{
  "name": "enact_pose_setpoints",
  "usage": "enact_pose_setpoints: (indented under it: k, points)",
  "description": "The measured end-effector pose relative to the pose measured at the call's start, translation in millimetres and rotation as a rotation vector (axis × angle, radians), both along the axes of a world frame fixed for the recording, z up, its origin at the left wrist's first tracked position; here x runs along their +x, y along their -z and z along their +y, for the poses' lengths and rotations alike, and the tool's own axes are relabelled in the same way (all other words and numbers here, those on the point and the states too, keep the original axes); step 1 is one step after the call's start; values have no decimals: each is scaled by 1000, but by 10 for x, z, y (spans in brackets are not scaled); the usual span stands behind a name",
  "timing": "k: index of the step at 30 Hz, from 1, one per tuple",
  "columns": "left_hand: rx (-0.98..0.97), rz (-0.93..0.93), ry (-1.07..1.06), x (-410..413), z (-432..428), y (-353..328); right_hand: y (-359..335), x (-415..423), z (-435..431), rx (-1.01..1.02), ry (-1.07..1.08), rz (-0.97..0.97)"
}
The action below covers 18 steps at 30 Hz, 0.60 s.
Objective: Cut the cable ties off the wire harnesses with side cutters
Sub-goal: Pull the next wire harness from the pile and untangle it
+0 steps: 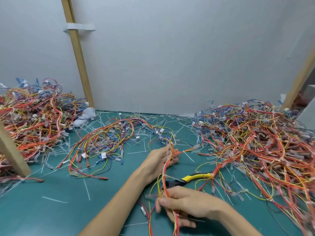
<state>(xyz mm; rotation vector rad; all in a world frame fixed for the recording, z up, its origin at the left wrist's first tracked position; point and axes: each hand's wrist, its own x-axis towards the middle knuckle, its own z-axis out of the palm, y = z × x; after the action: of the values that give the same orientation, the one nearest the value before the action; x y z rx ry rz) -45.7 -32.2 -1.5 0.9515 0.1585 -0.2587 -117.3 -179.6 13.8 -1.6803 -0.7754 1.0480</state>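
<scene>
I am sitting at a bench (51,210) covered with a green mat, and a grey wall panel (170,57) is closing off its far edge, with a slanted wooden post (76,57) leaning across it at the upper left. White cut cable ties (87,187) are lying scattered over the mat. 2 big piles of red, orange, yellow and blue wiring are flanking me, the left pile (34,120) at mid left and the right pile (264,142) filling the right side, and a looser bundle (105,138) is spreading between them.

1 wire harness (167,169), mostly red, yellow and white, is running through both my hands in the lower centre. My left hand (160,159) is lying with its fingers nearly straight under it, released. My right hand (185,205) is pinching it, thumb against fingers. The side cutters (192,178), yellow-and-black handled, are lying on the mat between my hands, with wires crossing them.
</scene>
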Motion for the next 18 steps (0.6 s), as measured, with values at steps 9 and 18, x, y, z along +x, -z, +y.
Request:
enact_pose_setpoints:
  k: [9, 18]
  points:
    - [65, -130, -31, 19, 19, 89, -27, -31, 47, 26, 100, 47]
    - [137, -289, -62, 38, 17, 111, -21, -74, 16, 117, 259, -11]
